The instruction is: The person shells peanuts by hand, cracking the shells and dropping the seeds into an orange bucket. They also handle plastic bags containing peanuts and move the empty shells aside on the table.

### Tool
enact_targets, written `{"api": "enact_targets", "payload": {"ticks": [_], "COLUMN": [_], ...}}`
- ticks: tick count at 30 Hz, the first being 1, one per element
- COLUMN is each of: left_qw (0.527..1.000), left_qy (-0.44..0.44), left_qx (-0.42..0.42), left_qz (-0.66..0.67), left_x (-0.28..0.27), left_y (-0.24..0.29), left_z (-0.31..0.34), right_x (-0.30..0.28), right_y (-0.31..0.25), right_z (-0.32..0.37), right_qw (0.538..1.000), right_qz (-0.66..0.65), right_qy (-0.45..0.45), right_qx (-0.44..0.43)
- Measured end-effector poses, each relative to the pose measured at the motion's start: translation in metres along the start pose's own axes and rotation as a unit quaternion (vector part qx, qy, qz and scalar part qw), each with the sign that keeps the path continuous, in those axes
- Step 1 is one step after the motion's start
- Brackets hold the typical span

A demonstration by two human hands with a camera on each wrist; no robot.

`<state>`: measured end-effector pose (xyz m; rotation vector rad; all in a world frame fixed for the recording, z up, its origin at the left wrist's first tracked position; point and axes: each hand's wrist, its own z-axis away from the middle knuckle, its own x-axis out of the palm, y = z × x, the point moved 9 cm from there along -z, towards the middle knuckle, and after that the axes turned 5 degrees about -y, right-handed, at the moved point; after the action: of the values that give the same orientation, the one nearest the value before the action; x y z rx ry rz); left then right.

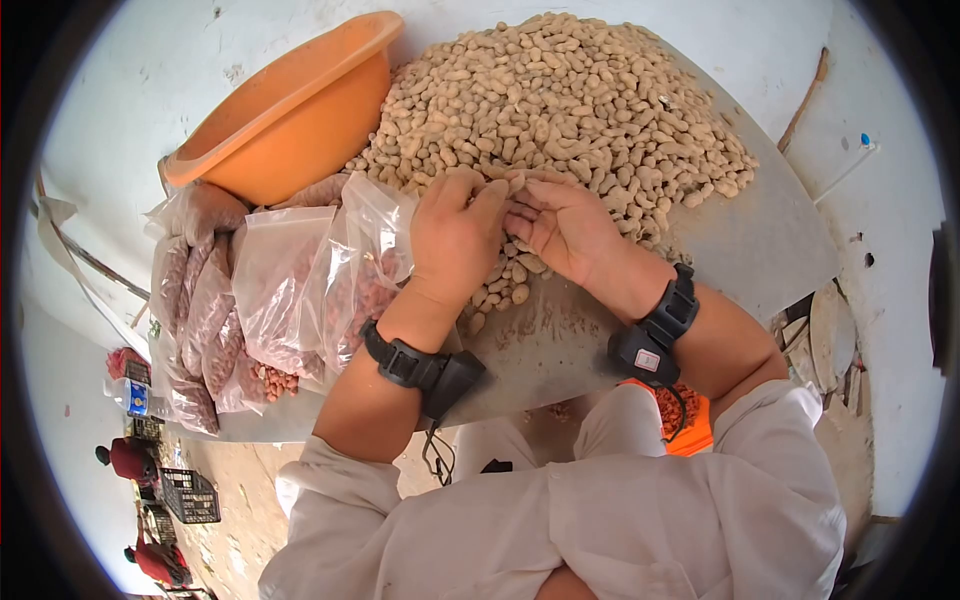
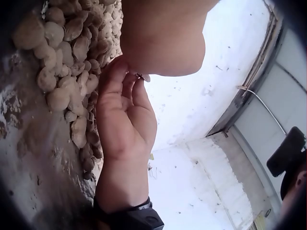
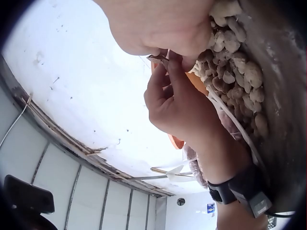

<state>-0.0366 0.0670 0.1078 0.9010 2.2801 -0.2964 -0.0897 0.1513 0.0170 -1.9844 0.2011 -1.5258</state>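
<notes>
Both hands meet at the near edge of a heap of unshelled peanuts [image 1: 560, 100] in the head view. The left hand [image 1: 460, 235] and the right hand [image 1: 565, 228] pinch a small peanut [image 1: 517, 183] between their fingertips. In the right wrist view, a piece of shell [image 3: 157, 59] shows at the left hand's [image 3: 184, 105] thumb and finger, under the right hand [image 3: 163, 24]. The left wrist view has the right hand [image 2: 127, 124] with curled fingers touching the left hand [image 2: 163, 38]; the pinched piece is mostly hidden there.
An orange basin [image 1: 290, 120] leans at the back left. Clear bags [image 1: 285, 270] of reddish kernels lie left of the hands, with loose kernels [image 1: 275, 382] beside them. Below the grey table's front edge [image 1: 560, 370] is an orange container [image 1: 690, 440] of red pieces. Two people sit far left near crates [image 1: 190, 496].
</notes>
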Motion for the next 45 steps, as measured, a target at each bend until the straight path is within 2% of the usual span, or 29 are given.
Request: {"api": "enact_targets", "payload": {"ticks": [4,6,8,10,13,19,25,30,33,37,42,45], "left_qw": [0.994,0.978,0.944,0.888,0.856,0.842,0.865,0.807,0.777,0.752,0.797,0.825], "left_qy": [-0.019,-0.035,-0.055,-0.079,-0.047,-0.076,-0.064,-0.024,-0.020,-0.021,-0.029,-0.036], "left_qx": [-0.038,-0.102,-0.178,-0.262,-0.250,-0.291,-0.298,-0.325,-0.345,-0.342,-0.323,-0.323], "left_qz": [0.100,0.180,0.271,0.369,0.451,0.447,0.399,0.493,0.526,0.562,0.510,0.463], "left_x": [0.012,0.019,0.030,0.047,0.056,0.063,0.061,0.064,0.067,0.067,0.063,0.057], "left_y": [-0.012,-0.019,-0.028,-0.040,-0.040,-0.039,-0.040,-0.040,-0.043,-0.043,-0.042,-0.040], "left_z": [0.005,0.010,0.016,0.025,0.027,0.032,0.031,0.032,0.035,0.035,0.032,0.031], "right_x": [-0.006,-0.007,-0.003,-0.001,-0.001,-0.004,0.000,0.001,0.003,0.011,0.016,0.010], "right_y": [0.002,-0.001,-0.003,-0.006,-0.010,-0.014,-0.018,-0.016,-0.015,-0.026,-0.035,-0.029], "right_z": [0.000,0.002,0.005,0.005,0.006,0.005,0.008,0.007,0.005,0.009,0.010,0.006], "right_qw": [0.999,0.997,0.994,0.990,0.982,0.962,0.946,0.959,0.953,0.912,0.840,0.874], "right_qz": [0.032,0.069,0.096,0.128,0.175,0.250,0.303,0.264,0.287,0.386,0.509,0.454], "right_qy": [0.028,0.037,0.043,0.046,0.046,0.064,0.070,0.054,0.033,0.039,0.035,0.037], "right_qx": [-0.009,-0.009,-0.018,-0.032,-0.056,-0.084,-0.090,-0.091,-0.091,-0.131,-0.186,-0.170]}}
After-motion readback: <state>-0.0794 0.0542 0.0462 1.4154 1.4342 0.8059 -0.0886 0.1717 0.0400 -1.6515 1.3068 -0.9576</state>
